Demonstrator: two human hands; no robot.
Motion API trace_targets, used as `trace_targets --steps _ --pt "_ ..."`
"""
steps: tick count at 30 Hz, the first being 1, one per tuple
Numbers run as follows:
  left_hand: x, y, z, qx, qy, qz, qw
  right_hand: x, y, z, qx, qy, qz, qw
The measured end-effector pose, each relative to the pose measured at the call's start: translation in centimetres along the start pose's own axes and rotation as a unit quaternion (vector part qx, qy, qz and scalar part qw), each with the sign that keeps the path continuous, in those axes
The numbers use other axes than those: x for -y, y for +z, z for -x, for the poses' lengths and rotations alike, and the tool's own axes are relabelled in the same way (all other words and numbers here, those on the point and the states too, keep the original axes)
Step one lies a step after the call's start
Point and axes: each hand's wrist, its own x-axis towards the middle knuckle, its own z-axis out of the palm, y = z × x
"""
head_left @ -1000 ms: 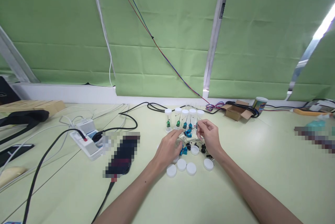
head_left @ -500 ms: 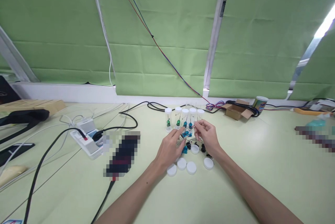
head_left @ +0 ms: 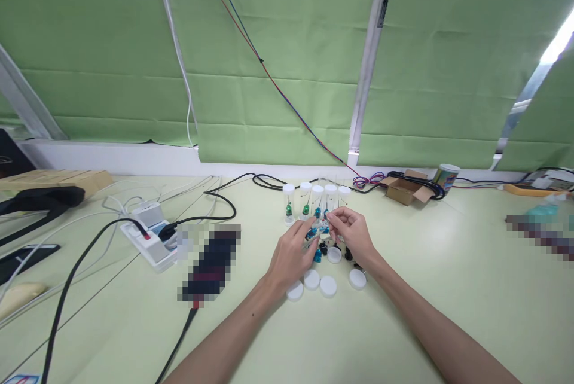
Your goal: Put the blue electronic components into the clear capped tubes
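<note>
Fingers bent, my left hand [head_left: 292,252] reaches in from the left and pinches a small blue part [head_left: 311,232] with thin leads. My right hand [head_left: 353,233] is close beside it, thumb and forefinger pressed together at the blue part's right end; what lies between them is too small to make out. Just behind my hands stands a row of clear tubes with white caps [head_left: 288,189], holding green parts [head_left: 305,209] and blue parts with wires. More blue parts [head_left: 317,256] and black parts [head_left: 348,254] lie below my hands, partly hidden.
Several loose white caps [head_left: 328,286] lie in front of my hands. To the left are a blurred dark device [head_left: 210,267] on a cable and a white power strip [head_left: 152,246]. Behind at right stand an open cardboard box [head_left: 403,190] and a can [head_left: 446,178].
My right hand's fingertips have shifted a little left and down, closer to my left hand. The blue part at my left fingertips has moved slightly left. The tubes and caps stay put.
</note>
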Motion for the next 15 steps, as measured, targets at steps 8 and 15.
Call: trace_targets --steps 8,15 --pt "-0.08 0.03 0.12 -0.010 0.005 0.007 1.000 -0.30 0.00 0.10 0.017 -0.009 0.024 1.000" --pt "-0.03 0.08 0.18 -0.001 -0.004 0.006 1.000 -0.67 -0.06 0.09 0.026 -0.012 0.041 0.999"
